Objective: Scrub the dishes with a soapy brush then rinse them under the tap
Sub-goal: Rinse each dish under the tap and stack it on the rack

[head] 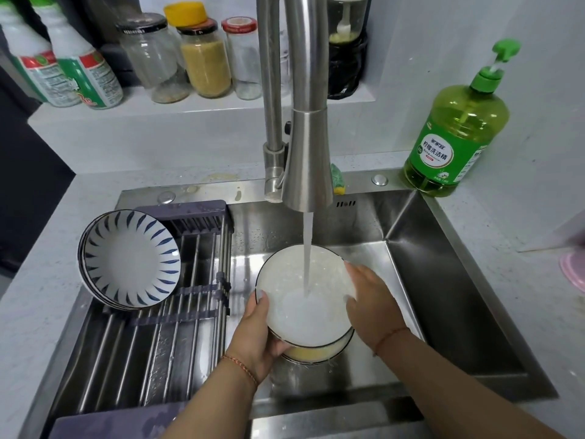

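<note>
The left hand [256,340] grips the round white dark-rimmed bowl [300,299] at its 8 o'clock rim, thumb curled inside; the right hand [370,299] rests straight fingers against its 3 o'clock inner wall. The bowl sits under the running steel tap [308,160] in the steel sink [443,280] (another yellowish dish underneath). At 10 o'clock, blue-striped bowls [129,258] lean on the drying rack [177,312].

The tap [294,90] runs off the top edge. A lower bowl [319,351] is mostly hidden under the bowl [300,299] above it. A sponge [337,182] peeks from behind the spout. A pink thing [573,269] is cut by the right edge. The bottles [63,68] are cropped at upper left.
</note>
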Demonstrator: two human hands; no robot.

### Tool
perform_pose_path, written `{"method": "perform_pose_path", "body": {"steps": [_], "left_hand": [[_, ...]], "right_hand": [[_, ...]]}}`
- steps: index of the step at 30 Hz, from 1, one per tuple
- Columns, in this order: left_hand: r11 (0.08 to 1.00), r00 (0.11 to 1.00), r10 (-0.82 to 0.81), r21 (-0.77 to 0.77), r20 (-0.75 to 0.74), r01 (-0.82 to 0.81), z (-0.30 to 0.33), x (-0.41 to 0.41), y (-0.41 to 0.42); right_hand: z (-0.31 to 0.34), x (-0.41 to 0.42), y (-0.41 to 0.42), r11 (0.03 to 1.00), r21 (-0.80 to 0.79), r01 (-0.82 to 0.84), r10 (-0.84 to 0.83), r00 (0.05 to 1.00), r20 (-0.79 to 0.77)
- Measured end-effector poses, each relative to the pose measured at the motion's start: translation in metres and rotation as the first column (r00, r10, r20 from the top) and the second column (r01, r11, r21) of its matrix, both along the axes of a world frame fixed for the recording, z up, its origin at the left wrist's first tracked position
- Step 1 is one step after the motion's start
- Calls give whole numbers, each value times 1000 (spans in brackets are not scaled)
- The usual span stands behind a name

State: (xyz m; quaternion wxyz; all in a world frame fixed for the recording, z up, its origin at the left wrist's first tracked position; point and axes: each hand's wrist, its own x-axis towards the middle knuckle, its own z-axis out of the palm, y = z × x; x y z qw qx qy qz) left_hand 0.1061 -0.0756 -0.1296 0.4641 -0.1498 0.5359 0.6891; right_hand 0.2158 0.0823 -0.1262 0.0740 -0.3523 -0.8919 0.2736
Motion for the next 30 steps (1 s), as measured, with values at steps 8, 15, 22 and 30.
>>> {"method": "perform_pose_path", "body": {"steps": [8,15,22,30], "left_hand": [[997,994,-20,68,-105,27,17,0,3],[990,984,-77,104,-158,95,16,11,-1],[990,984,-86,94,-154,101,13,15,-8],[990,987,1,140,-161,22,12,3,-12]], "right_hand": [[32,8,-52,850,69,-523,494,835,240],[36,-41,-56,766,-196,-612,643,740,199],[10,-45,-12,799,91,-595,493,733,469],[32,6,-31,823,64,-564,441,706,554]]}}
